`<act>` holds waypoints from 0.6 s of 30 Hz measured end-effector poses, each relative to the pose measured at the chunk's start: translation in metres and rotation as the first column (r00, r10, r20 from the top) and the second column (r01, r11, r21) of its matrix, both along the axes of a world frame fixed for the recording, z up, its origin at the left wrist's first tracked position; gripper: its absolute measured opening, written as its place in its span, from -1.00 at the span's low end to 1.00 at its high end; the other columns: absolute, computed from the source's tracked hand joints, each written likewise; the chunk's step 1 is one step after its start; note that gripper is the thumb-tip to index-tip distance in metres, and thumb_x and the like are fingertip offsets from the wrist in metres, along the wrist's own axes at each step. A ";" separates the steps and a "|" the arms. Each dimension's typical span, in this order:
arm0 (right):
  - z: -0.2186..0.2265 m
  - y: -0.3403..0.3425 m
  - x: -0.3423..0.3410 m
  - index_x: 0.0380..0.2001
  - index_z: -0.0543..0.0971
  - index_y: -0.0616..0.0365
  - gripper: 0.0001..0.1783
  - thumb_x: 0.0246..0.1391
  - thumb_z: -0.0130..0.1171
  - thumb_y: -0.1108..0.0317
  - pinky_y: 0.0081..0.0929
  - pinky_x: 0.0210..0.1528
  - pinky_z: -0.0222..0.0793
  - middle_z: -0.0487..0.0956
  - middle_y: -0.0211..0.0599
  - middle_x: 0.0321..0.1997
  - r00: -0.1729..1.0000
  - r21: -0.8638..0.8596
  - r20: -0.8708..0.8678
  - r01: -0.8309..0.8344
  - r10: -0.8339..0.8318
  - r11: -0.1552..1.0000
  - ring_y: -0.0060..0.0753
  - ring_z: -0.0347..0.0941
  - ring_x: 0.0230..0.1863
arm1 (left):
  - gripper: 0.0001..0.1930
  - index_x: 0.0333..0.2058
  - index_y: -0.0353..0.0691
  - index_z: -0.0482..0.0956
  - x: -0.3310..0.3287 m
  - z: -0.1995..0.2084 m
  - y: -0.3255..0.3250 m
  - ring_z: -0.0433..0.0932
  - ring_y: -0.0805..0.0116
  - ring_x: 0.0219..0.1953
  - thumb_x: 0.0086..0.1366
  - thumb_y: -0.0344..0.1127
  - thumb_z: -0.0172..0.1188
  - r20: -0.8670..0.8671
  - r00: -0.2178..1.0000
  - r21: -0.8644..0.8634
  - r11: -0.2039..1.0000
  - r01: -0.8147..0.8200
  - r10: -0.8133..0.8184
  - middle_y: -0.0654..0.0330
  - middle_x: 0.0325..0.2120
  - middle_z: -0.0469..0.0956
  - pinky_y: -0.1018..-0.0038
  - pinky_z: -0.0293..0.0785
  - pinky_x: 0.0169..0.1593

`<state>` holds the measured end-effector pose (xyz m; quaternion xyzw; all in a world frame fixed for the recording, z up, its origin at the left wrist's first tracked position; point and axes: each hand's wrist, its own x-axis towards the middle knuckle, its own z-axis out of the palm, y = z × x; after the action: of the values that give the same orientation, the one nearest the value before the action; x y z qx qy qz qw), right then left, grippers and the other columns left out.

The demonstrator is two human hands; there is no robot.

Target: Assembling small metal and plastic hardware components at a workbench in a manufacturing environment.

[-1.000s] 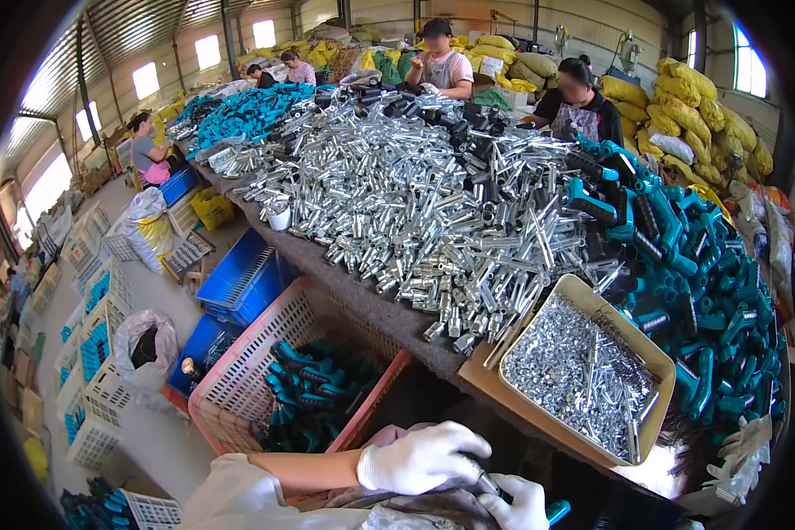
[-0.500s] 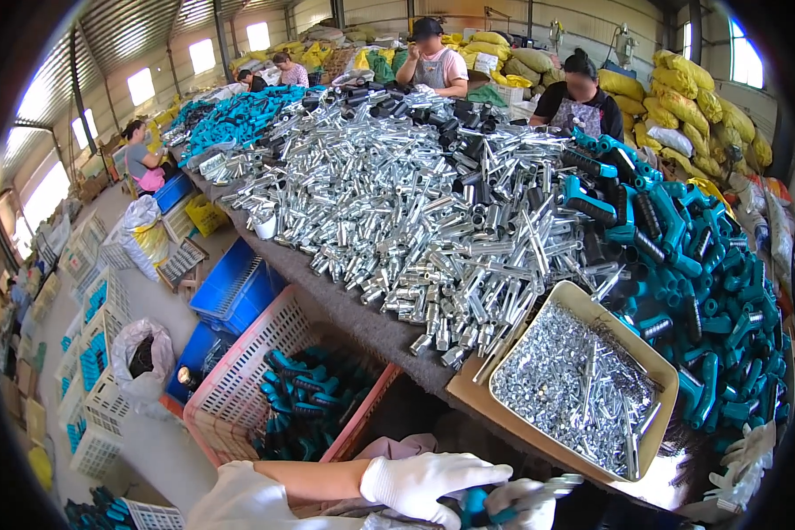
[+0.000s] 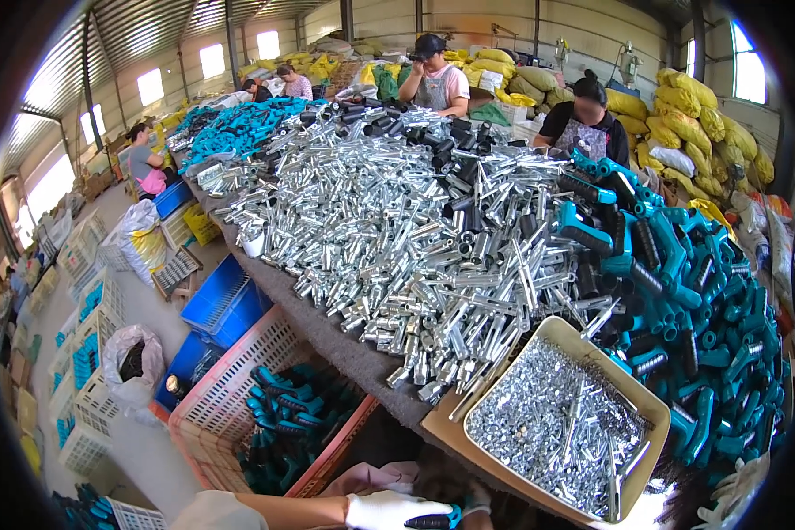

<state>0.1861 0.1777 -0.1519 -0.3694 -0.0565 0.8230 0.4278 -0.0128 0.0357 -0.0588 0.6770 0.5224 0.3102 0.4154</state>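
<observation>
At the lower edge my left hand, in a white glove, is closed around a teal-and-black handle. Just right of it is my right hand, mostly in shadow and cut off by the frame, so its fingers are hidden. Beyond my left forearm stands a pink plastic basket holding several teal-and-black handles. Right of my hands, a cream tray on the table's corner is filled with small metal parts and some longer pins.
Shiny metal tubes are heaped along the table. Teal pistol-shaped handles pile up on the right. Blue bins and white crates stand on the floor at left. Co-workers sit around the table.
My left hand has drawn back left and down, and its outstretched fingers have closed. The metal piece at my right hand has gone from sight. The view has shifted a little.
</observation>
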 end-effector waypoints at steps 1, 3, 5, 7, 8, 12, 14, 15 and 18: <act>-0.005 0.006 -0.003 -0.25 0.61 0.17 -0.65 0.19 0.22 0.07 -0.25 -0.12 0.37 0.57 -0.32 -0.38 1.000 0.022 0.011 -0.016 0.016 1.000 -0.34 0.44 -0.31 | -0.40 0.24 -0.15 0.35 0.002 -0.007 0.003 0.59 -0.02 -0.03 0.21 -0.22 0.22 -0.063 0.998 -0.029 0.999 -0.014 0.012 -0.07 -0.02 0.57 0.21 0.51 0.05; -0.012 0.019 -0.011 -0.25 0.61 0.18 -0.65 0.20 0.21 0.07 -0.25 -0.12 0.38 0.57 -0.32 -0.38 0.998 0.068 0.044 -0.037 0.034 0.997 -0.33 0.45 -0.31 | -0.46 0.19 -0.10 0.39 0.002 -0.025 0.005 0.59 -0.07 -0.14 0.25 -0.13 0.17 -0.196 0.981 -0.021 1.000 -0.015 0.010 -0.07 -0.13 0.59 0.11 0.52 -0.07; -0.021 0.029 -0.014 -0.26 0.61 0.18 -0.66 0.20 0.21 0.08 -0.24 -0.12 0.38 0.57 -0.32 -0.38 0.995 0.104 0.079 -0.061 0.053 0.993 -0.33 0.45 -0.31 | -0.45 0.17 -0.07 0.41 0.005 -0.046 0.002 0.59 -0.07 -0.21 0.24 0.00 0.17 -0.277 0.961 -0.002 1.000 -0.026 0.025 -0.07 -0.21 0.58 0.08 0.52 -0.14; -0.029 0.035 -0.014 -0.26 0.61 0.18 -0.66 0.20 0.21 0.08 -0.24 -0.12 0.38 0.57 -0.32 -0.38 0.991 0.133 0.117 -0.085 0.070 0.987 -0.33 0.45 -0.31 | -0.44 0.17 -0.07 0.41 0.008 -0.059 0.002 0.59 -0.07 -0.21 0.24 0.01 0.18 -0.281 0.959 0.001 0.999 -0.044 0.042 -0.06 -0.22 0.58 0.08 0.52 -0.14; -0.034 0.036 -0.014 -0.26 0.61 0.18 -0.66 0.20 0.21 0.08 -0.24 -0.12 0.38 0.57 -0.32 -0.38 0.988 0.147 0.137 -0.094 0.074 0.985 -0.33 0.45 -0.31 | -0.43 0.17 -0.07 0.41 0.010 -0.062 0.004 0.59 -0.07 -0.21 0.23 0.02 0.18 -0.284 0.957 0.007 0.998 -0.056 0.055 -0.06 -0.22 0.59 0.08 0.52 -0.15; -0.043 0.043 -0.014 -0.27 0.61 0.19 -0.66 0.20 0.21 0.09 -0.24 -0.12 0.38 0.57 -0.32 -0.38 0.973 0.206 0.210 -0.138 0.094 0.969 -0.33 0.45 -0.31 | -0.44 0.13 -0.07 0.45 0.014 -0.056 0.017 0.60 -0.06 -0.24 0.21 0.03 0.19 -0.311 0.948 -0.042 0.996 -0.076 0.059 -0.04 -0.26 0.60 0.09 0.53 -0.17; -0.046 0.043 -0.014 -0.27 0.61 0.19 -0.66 0.20 0.21 0.09 -0.24 -0.12 0.38 0.58 -0.32 -0.38 0.964 0.236 0.246 -0.160 0.100 0.959 -0.33 0.45 -0.31 | -0.47 0.09 -0.06 0.50 0.015 -0.053 0.020 0.61 -0.05 -0.28 0.19 0.04 0.20 -0.333 0.941 -0.035 0.997 -0.069 0.053 -0.02 -0.30 0.61 0.09 0.54 -0.21; -0.047 0.043 -0.014 -0.27 0.62 0.19 -0.66 0.20 0.21 0.09 -0.24 -0.12 0.38 0.58 -0.32 -0.38 0.959 0.251 0.265 -0.171 0.102 0.953 -0.33 0.45 -0.31 | -0.47 0.09 -0.06 0.50 0.014 -0.051 0.022 0.61 -0.05 -0.28 0.19 0.04 0.20 -0.334 0.941 -0.035 0.997 -0.068 0.052 -0.02 -0.30 0.61 0.09 0.54 -0.21; -0.049 0.038 -0.011 -0.28 0.62 0.20 -0.66 0.20 0.21 0.10 -0.24 -0.13 0.38 0.58 -0.32 -0.38 0.940 0.288 0.322 -0.208 0.110 0.935 -0.33 0.45 -0.31 | -0.49 0.06 -0.05 0.53 0.017 -0.048 0.022 0.61 -0.04 -0.30 0.18 0.05 0.21 -0.348 0.937 -0.059 0.996 -0.063 0.039 -0.02 -0.30 0.61 0.11 0.54 -0.25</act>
<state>0.1753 0.2157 -0.2014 -0.4106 -0.2826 0.7695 0.3993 0.0038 0.0577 -0.1071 0.6925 0.6150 0.1787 0.3321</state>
